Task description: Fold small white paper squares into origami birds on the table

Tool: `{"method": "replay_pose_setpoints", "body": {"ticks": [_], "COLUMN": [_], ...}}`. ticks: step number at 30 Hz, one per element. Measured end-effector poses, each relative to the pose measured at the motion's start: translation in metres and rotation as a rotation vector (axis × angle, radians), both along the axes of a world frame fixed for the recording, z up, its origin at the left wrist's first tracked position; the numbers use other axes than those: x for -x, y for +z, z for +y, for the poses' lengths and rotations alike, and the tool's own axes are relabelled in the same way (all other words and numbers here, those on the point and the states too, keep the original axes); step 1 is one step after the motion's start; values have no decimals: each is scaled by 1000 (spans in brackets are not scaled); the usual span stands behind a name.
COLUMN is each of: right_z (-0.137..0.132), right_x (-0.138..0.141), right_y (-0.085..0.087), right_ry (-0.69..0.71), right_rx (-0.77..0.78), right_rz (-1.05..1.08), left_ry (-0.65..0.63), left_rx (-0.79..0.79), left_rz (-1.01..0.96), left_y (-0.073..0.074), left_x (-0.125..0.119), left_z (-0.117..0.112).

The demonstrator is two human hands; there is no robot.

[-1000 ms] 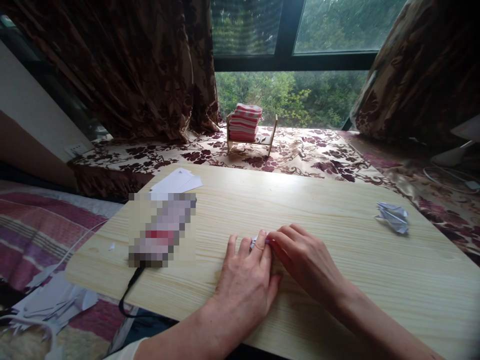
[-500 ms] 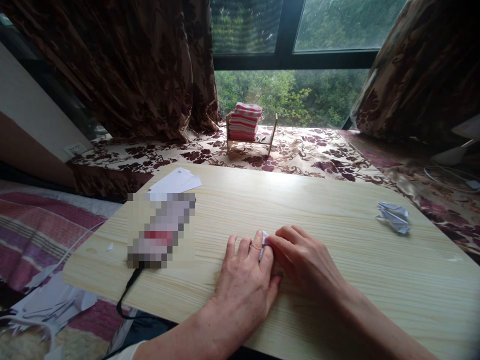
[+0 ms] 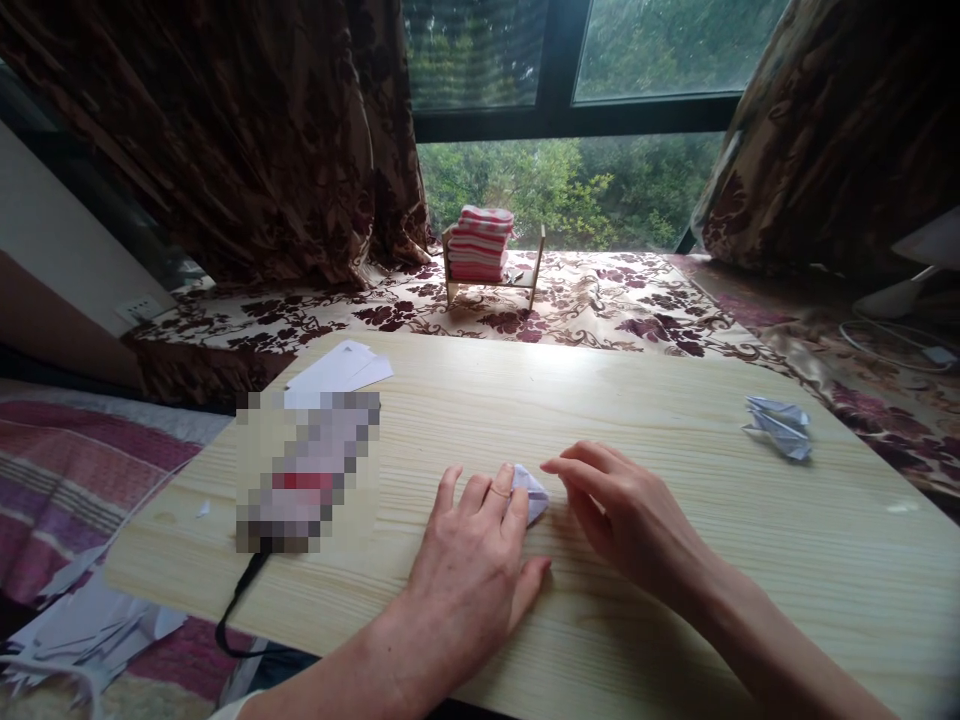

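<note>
A small piece of folded white paper point(image 3: 532, 494) lies on the pale wooden table point(image 3: 645, 400). My left hand point(image 3: 476, 535) rests flat over the paper's left part, its fingers spread and pressing down, so that part is hidden. Just to the right, my right hand point(image 3: 619, 495) hovers with bent fingers, apart from the paper and with nothing seen in it. Two folded paper shapes point(image 3: 780, 425) sit together near the table's right edge.
Loose white sheets point(image 3: 337, 372) lie at the table's back left, beside a blurred-out object point(image 3: 307, 480) with a black strap point(image 3: 241, 600). A paper scrap point(image 3: 203, 509) is near the left edge. Beyond the table, a small wooden rack point(image 3: 538, 270) holds striped folded cloths point(image 3: 480, 245).
My right hand has let go of the folded paper and drawn back to the right. More of the paper now shows beside my left fingers. The camera view has shifted slightly.
</note>
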State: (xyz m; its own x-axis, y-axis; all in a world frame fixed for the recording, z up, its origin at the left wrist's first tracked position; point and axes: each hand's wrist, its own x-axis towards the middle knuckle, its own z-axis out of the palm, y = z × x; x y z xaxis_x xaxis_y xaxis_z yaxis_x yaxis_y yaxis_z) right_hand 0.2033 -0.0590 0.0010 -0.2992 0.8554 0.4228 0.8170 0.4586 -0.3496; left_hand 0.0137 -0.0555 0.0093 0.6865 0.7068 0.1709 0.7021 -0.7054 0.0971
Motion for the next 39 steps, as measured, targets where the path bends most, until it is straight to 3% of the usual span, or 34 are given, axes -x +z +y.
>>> {"method": "replay_pose_setpoints", "body": {"ticks": [6,10,15,20,29,34,39], "right_z": [-1,-1,-1,0,-1,-1,-1], "right_x": [4,7,9,11,12,12,14], "right_y": [0,0,-1,-1,-1,-2,-1], "right_ry": [49,59,47,51,34,39,17], "right_rx": [-1,32,44,42,70,99,104], "right_rz": [-60,-83,-76,-78,-75,-42,-38], "left_ry": [-6,-37,119,134,189,191,171], "left_rx": [8,103,240,361,345,448,411], "left_rz": [-35,-153,-382,-313,-122,-144,-118], "left_y": [-3,4,16,22,22,29,24], "left_x": [0,9,25,19,2,1,-2], "left_z": [-1,11,33,39,57,58,57]}}
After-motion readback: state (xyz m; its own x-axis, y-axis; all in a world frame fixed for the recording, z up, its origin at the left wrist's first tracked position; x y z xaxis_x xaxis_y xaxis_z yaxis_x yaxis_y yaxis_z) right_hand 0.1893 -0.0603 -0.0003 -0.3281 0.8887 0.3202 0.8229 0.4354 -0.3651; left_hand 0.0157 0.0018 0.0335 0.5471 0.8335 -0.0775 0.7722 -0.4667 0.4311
